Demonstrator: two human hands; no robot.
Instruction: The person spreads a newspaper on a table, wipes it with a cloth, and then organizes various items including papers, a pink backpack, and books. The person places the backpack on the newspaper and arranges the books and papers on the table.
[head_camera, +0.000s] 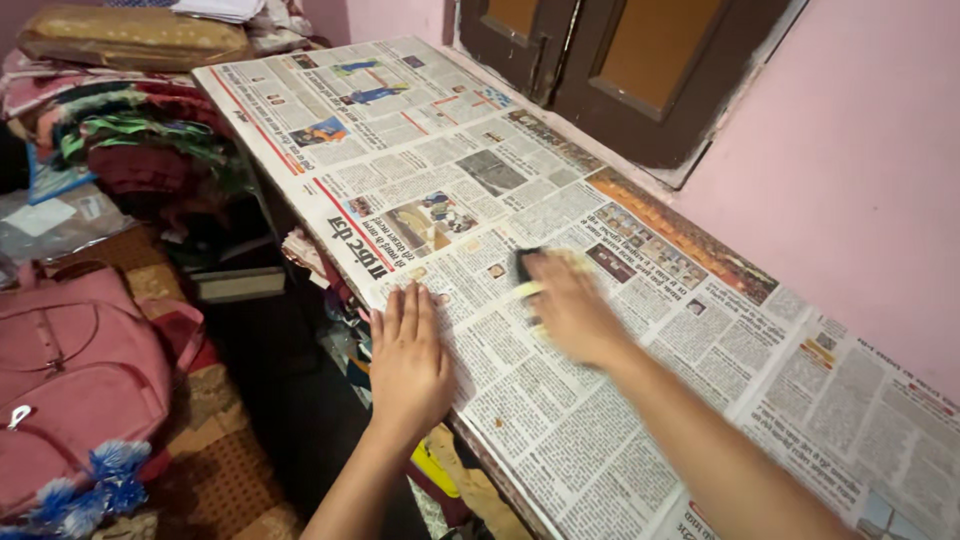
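Newsprint sheets (520, 200) already cover shelf top. Left hand (408, 358) flat, fingers spread, pinning front edge. Right hand (570, 305) blurred, gripping small dark-and-yellow object (527, 272), possibly brush, on paper mid-sheet. Smoothing apparently underway; far right stretch looks untouched. Pink bag (75, 380) lower left.

A clear plastic package (45, 222) holding a white paper label lies flat at the left edge below the stacked fabrics, and no signs or screens appear; printed newspaper sheets (520, 210), white with colour photographs and red bands, cover the shelf.
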